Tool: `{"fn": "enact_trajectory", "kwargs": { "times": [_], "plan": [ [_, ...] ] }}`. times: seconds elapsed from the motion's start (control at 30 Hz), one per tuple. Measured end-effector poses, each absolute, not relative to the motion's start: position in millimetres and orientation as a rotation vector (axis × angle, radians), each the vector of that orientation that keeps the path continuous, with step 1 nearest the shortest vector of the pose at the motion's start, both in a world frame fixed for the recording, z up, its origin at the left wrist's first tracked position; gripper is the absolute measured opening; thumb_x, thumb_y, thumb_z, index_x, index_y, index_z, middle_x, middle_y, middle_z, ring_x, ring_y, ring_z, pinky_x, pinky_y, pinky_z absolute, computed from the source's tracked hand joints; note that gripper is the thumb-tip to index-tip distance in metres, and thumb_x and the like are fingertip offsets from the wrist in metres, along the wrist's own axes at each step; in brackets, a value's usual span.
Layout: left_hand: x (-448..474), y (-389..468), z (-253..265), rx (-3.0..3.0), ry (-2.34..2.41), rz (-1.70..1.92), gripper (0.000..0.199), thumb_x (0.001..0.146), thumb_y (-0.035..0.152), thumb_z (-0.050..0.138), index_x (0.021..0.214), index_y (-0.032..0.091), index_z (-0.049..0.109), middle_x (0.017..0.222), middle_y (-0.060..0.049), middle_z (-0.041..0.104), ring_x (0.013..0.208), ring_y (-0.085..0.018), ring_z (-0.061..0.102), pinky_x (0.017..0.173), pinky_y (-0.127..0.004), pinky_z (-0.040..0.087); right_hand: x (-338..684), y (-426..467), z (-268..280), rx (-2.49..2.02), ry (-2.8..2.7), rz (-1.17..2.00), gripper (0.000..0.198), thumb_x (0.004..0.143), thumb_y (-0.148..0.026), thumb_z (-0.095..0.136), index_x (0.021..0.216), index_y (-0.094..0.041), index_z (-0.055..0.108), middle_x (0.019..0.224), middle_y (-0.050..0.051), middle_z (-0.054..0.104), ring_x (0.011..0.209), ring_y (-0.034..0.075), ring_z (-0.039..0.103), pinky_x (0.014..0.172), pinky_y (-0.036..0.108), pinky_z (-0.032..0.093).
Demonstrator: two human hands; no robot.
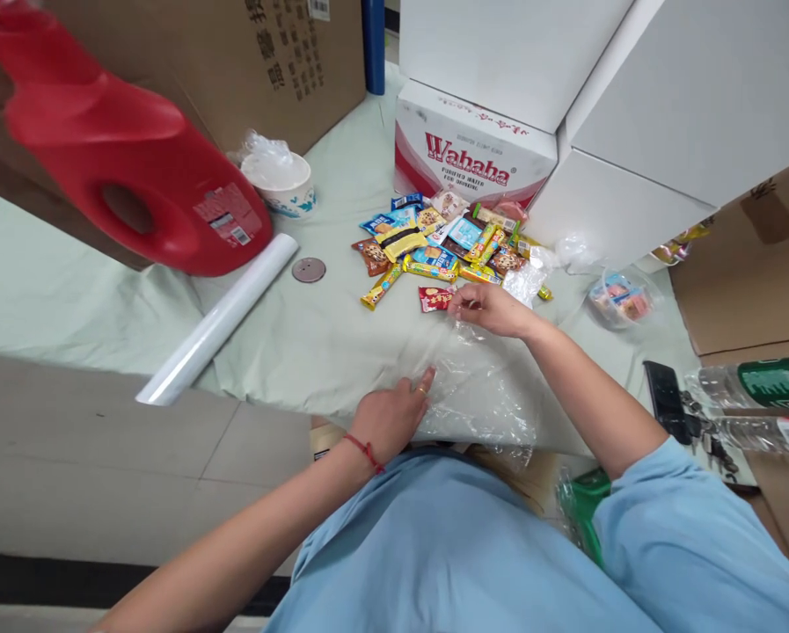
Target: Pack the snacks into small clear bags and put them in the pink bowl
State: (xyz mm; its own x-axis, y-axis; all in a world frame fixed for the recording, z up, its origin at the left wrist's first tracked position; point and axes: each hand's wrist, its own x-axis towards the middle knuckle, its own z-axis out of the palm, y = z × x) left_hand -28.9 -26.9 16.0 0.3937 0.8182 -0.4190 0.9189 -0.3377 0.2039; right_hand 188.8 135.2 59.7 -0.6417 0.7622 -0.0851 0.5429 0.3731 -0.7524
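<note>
Left hand (394,415) curled against the sheet, grip unclear | right hand (493,309) pinching clear, crinkled plastic film (479,382) | likely feather-light, limp, slippery, easily torn; best held by edges

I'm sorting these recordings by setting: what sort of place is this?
Probably a storeroom or informal workspace, though this one view can't settle it. A large cardboard box and a water carton stand at the far side of a cloth-covered table, with a pile of wrapped snacks on it.
</note>
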Motion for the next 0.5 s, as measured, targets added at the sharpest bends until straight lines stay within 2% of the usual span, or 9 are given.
{"fn": "enact_trajectory", "kwargs": {
  "times": [0.2, 0.4, 0.5],
  "plan": [
    [-37.7, -33.2, 16.9, 2.169, 1.551, -0.243, 0.063, 0.108, 0.049, 0.024, 0.165, 0.024, 0.023, 0.117, -0.019, 0.071, 0.095, -0.029, 0.074, 0.074, -0.034, 0.052, 129.3, 161.5, 52.3, -0.866, -2.642, 0.810, 0.023, 0.088, -0.011, 0.053, 0.092, -0.016, 0.074, 0.094, 0.006, 0.072, 0.092, 0.019, 0.063, 0.089, 0.031, 0.046],
    [-58.5, -38.3, 12.7, 2.059, 1.610, -0.271, 0.061, 0.106, 0.030, 0.026, 0.166, 0.018, 0.018, 0.106, -0.018, 0.077, 0.093, -0.031, 0.076, 0.077, -0.039, 0.055, 74.5, 176.5, 16.0, -0.797, -2.795, 0.641, 0.028, 0.092, -0.006, 0.049, 0.098, -0.015, 0.075, 0.103, 0.009, 0.073, 0.102, 0.022, 0.063, 0.100, 0.036, 0.043],
    [-69.7, -39.9, 11.5, 1.999, 1.678, -0.282, 0.060, 0.106, 0.030, 0.027, 0.164, 0.017, 0.027, 0.104, -0.019, 0.078, 0.092, -0.033, 0.077, 0.077, -0.041, 0.055, 65.4, 178.3, 9.2, -0.764, -2.778, 0.642, 0.031, 0.094, -0.008, 0.050, 0.111, -0.016, 0.074, 0.121, 0.011, 0.071, 0.116, 0.023, 0.060, 0.108, 0.040, 0.041]
  ]
}}
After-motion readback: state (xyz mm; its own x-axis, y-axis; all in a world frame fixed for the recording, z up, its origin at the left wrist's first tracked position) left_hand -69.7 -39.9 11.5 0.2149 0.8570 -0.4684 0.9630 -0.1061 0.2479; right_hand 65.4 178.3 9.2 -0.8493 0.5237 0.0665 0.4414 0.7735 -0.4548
